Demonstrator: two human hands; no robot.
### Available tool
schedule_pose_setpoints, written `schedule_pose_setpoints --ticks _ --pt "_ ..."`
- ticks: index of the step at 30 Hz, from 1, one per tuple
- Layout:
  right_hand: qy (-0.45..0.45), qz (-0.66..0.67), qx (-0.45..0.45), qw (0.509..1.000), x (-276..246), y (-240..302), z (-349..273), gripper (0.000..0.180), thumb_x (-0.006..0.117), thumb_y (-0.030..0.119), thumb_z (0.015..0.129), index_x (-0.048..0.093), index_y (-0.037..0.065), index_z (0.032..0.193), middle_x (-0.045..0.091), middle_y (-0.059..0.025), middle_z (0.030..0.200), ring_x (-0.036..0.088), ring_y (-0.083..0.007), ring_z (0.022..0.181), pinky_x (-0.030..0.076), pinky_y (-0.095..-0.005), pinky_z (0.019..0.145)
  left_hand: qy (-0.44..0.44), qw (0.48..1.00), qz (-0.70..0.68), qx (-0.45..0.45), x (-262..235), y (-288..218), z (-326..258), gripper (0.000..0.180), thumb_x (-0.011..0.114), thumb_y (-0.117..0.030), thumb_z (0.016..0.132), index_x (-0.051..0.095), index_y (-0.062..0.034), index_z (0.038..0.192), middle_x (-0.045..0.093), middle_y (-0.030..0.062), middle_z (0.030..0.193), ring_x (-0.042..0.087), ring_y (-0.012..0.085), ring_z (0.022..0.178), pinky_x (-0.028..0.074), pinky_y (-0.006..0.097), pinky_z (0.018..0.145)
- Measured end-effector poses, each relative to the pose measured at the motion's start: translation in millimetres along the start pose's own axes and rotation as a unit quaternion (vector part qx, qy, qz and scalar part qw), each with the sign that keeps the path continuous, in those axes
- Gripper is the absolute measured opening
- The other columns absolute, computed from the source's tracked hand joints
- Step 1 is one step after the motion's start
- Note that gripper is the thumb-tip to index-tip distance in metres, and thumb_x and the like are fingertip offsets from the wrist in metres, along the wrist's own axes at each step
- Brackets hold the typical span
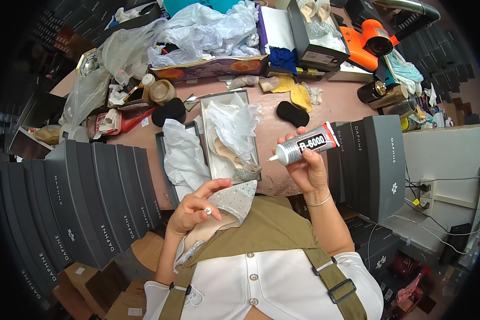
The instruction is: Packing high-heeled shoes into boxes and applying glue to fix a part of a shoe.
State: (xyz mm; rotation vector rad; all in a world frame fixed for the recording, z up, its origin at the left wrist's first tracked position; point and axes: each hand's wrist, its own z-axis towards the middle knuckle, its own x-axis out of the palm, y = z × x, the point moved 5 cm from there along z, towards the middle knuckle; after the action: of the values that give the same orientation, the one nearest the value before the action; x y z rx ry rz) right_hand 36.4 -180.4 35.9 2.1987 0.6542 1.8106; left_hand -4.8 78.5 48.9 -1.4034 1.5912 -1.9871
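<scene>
Shoe point(218, 223): left fingers point(198, 203) grasp it — glittery pointed toe point(242, 196) juts past them
Tube point(309, 144): right fingers point(314, 163) grasp it — silver-grey, tapered white nozzle point(273, 158) facing left

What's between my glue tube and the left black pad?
In the head view, from the tube: a strip of pink tabletop, then the open shoe box holding white paper.

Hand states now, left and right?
Left hand: closed, holding a glittery pointed shoe and a small white piece.
Right hand: closed, holding a silver tube.
</scene>
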Motion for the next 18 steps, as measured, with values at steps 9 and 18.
schedule_pose_setpoints --ticks 9,18 --pt "0.015 -0.049 -0.010 0.999 12 -9 -3 0.057 0.068 0.000 0.074 0.044 0.013 0.123 0.055 -0.0081 0.113 0.051 -0.0320 0.118 0.038 -0.0472 0.105 -0.067 0.997 -0.018 0.038 -15 6 -11 0.035 0.069 -0.036 0.083 0.071 -0.0014 0.087 0.040 0.0234 0.136 0.041 0.0322 0.125 0.027 0.041 0.106" --pt "0.051 -0.104 0.000 0.993 27 -14 -7 0.057 0.072 0.008 0.071 0.043 0.012 0.120 0.053 -0.0076 0.109 0.054 -0.0287 0.113 0.042 -0.0463 0.101 -0.031 0.995 -0.086 0.038 -9 8 -9 0.031 0.076 -0.033 0.074 0.072 -0.0052 0.088 0.046 0.0206 0.133 0.043 0.0306 0.125 0.029 0.041 0.106"
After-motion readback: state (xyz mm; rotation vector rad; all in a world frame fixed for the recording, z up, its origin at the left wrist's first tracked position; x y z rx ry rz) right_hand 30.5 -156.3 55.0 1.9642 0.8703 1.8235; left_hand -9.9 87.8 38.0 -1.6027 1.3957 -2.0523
